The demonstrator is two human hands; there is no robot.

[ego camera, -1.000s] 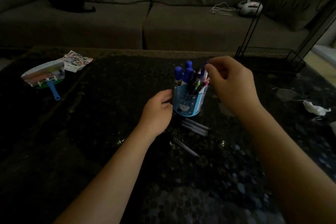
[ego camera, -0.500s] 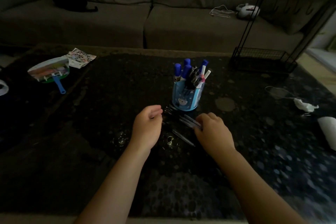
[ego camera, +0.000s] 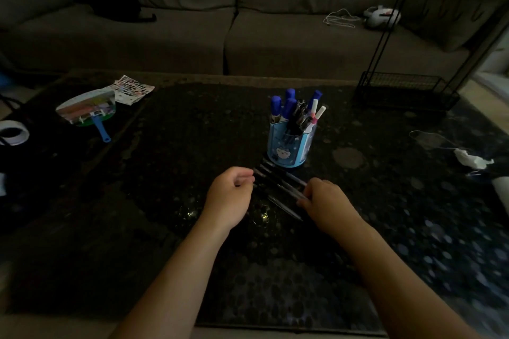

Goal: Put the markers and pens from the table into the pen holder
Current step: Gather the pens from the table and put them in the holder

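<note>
A light blue pen holder [ego camera: 289, 150] with a cartoon face stands mid-table, holding several blue-capped markers [ego camera: 287, 107] and dark pens. Just in front of it several dark pens [ego camera: 278, 181] lie side by side on the table, slanting down to the right. One more pen [ego camera: 283, 205] lies apart, nearer to me. My left hand [ego camera: 230, 198] is curled loosely, its fingertips at the pens' left ends. My right hand [ego camera: 327, 201] rests over their right ends, fingers closed on them.
The dark pebbled table [ego camera: 170, 173] also carries a round fan with a blue handle [ego camera: 88, 110], a printed sheet [ego camera: 132, 89], a tape roll [ego camera: 12, 132], crumpled tissue [ego camera: 472, 161] and a black wire rack [ego camera: 405, 91]. A grey sofa [ego camera: 248, 22] stands behind.
My right hand came down from the top of the holder to the pens on the table. My left hand drew back from the holder's side to the pens' left ends.
</note>
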